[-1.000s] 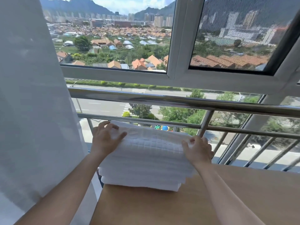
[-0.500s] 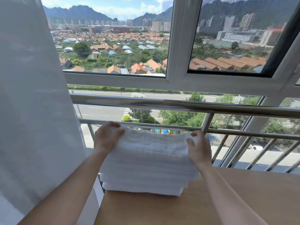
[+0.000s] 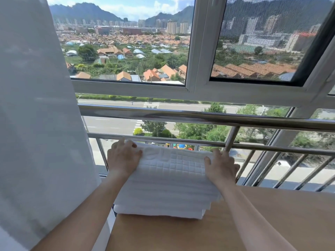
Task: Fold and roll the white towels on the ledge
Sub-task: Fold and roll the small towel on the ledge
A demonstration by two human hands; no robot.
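head view: a stack of white towels (image 3: 163,200) is seen lying folded on the near left end of a light wooden surface (image 3: 272,220), with its left side reaching past the surface's left edge. the layers are laid one upon another, the lowest set slightly forward of those above. the top towel (image 3: 172,163) is marked by a raised grid pattern across its far half.

the left hand (image 3: 123,156) is placed on the far left corner of the top towel, the thumb laid on the cloth and the fingers curled over the far edge. the right hand (image 3: 222,166) is placed on the far right corner, thumb on top and fingers wrapped round the side. the fingertips of both are hidden behind the cloth, so the corners appear to be gripped rather than merely pressed. both forearms are stretched forward from the lower edge of the view.

just beyond the stack a steel railing (image 3: 199,117) with two horizontal bars is seen, and behind it a white window frame (image 3: 199,87) carrying a dark insect screen (image 3: 262,38) on the right. a sheer white curtain (image 3: 36,124) is hung along the left side, near the left forearm.
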